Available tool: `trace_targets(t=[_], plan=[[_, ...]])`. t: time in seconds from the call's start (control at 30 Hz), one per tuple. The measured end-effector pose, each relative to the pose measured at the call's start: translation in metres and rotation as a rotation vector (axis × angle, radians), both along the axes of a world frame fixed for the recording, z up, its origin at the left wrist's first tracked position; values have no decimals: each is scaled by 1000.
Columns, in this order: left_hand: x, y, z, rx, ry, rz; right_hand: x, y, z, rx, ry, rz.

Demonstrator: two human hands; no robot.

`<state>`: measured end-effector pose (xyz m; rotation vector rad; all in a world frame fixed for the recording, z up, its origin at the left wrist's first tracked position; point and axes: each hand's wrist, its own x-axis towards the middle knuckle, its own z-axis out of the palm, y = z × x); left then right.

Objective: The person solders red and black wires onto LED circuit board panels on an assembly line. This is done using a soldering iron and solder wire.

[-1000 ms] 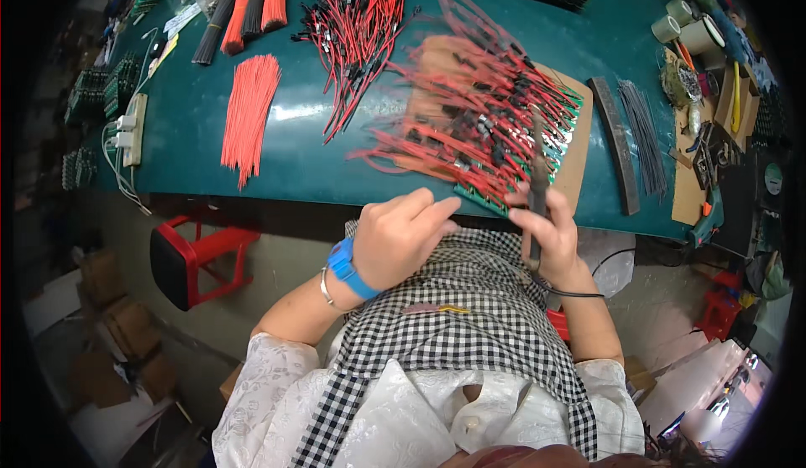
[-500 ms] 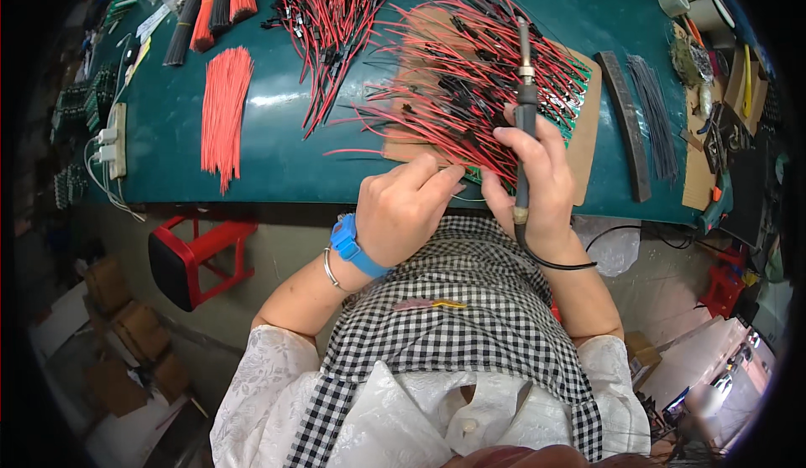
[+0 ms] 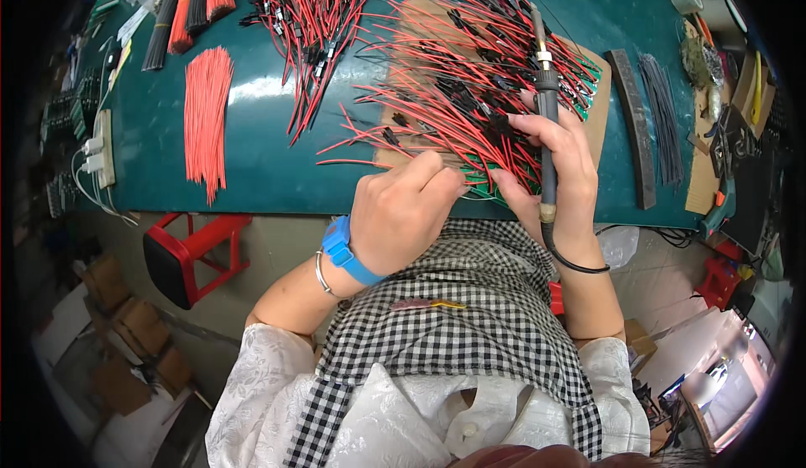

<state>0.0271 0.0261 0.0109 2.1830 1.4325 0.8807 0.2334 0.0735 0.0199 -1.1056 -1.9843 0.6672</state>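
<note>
Basically, desk [image 3: 277, 166]: green top, running beneath the cardboard sheet [image 3: 601, 111].
Cardboard sheet: brown, lying flat near the desk's front edge.
Wired boards [image 3: 470, 90]: green boards with many red and black leads, heaped on the cardboard sheet.
Connector leads [image 3: 315, 23]: loose red-and-black pile, left of the cardboard sheet's far half.
Right hand [image 3: 562, 174]: over the cardboard sheet's near right part; it holds the soldering iron [image 3: 547, 132], thumb and forefinger tips spread apart.
Left hand [image 3: 403, 199]: at the cardboard sheet's near left corner; thumb and forefinger pressed together, whether on a wire I cannot tell.
Red wires [image 3: 208, 120]: straight bundle, well left of the cardboard sheet.
Soldering iron: dark handle, metal tip pointing away from the person, above the cardboard sheet's right part.
</note>
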Motion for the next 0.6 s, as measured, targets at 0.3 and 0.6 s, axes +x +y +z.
trace_targets(t=[0.3,0.6], plan=[[-3,0,5,47,5,-37,7,1,1,-38,47,68],[28,20,42,143,81,-164,59,-26,-14,-13,352,-169]])
